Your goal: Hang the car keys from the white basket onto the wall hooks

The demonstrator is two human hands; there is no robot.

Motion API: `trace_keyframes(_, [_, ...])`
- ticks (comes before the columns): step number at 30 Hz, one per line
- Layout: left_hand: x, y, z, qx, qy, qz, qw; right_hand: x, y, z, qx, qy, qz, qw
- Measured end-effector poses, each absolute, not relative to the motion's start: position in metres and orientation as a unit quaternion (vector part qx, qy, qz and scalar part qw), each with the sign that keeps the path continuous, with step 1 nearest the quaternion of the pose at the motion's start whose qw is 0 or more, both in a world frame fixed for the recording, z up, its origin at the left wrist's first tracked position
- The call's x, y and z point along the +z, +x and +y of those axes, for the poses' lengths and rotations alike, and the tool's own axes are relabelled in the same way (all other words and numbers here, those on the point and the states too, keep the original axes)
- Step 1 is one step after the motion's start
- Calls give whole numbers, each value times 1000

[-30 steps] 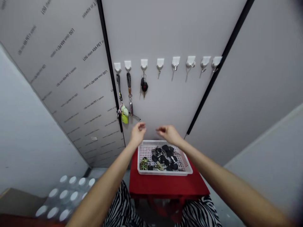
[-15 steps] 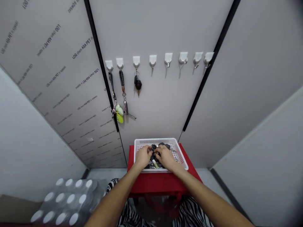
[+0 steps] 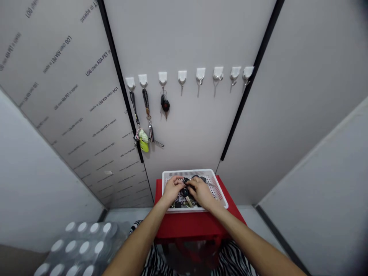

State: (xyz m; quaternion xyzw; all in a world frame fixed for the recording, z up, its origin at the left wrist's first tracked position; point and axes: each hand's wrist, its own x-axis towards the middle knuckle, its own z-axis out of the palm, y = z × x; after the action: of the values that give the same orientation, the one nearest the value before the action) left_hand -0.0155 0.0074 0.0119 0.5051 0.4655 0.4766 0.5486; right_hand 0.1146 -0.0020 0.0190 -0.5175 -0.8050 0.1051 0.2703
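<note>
A white plastic basket point(image 3: 188, 171) with slotted walls holds a jumble of dark keys and key fobs. Both my hands are inside it, close together. My left hand point(image 3: 173, 188) has its thumb and fingers bent together at the left side of a bunch of black keys point(image 3: 184, 191). From the right, my right hand point(image 3: 200, 191) curls its fingers over the same bunch. My fingers hide part of it, so the exact grip is hard to see. More dark key fobs point(image 3: 203, 178) lie behind my right hand.
The basket stands on a red table point(image 3: 195, 226). Beyond it, several white hooks point(image 3: 182, 76) run along a grey wall panel; a black strap with a yellow-green tag point(image 3: 144, 146), a braided key strap point(image 3: 145, 99) and car keys point(image 3: 165, 105) hang at left. Wrapped bottles point(image 3: 83, 247) stand lower left.
My left fingers have lifted and spread a little, baring more of the black keys. My right hand has barely moved. The view has shifted slightly.
</note>
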Motion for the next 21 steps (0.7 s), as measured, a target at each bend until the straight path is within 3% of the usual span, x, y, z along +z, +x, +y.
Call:
trace_keyframes(7, [26, -19, 0, 504, 465, 390, 614, 24, 115, -4, 95, -466, -824, 308])
trace_keyframes(11, [25, -20, -1, 488, 480, 375, 625, 27, 113, -5, 153, -429, -827, 329])
trace_keyframes(21, [26, -15, -1, 500, 456, 403, 616, 46, 112, -3, 326, -497, -689, 416])
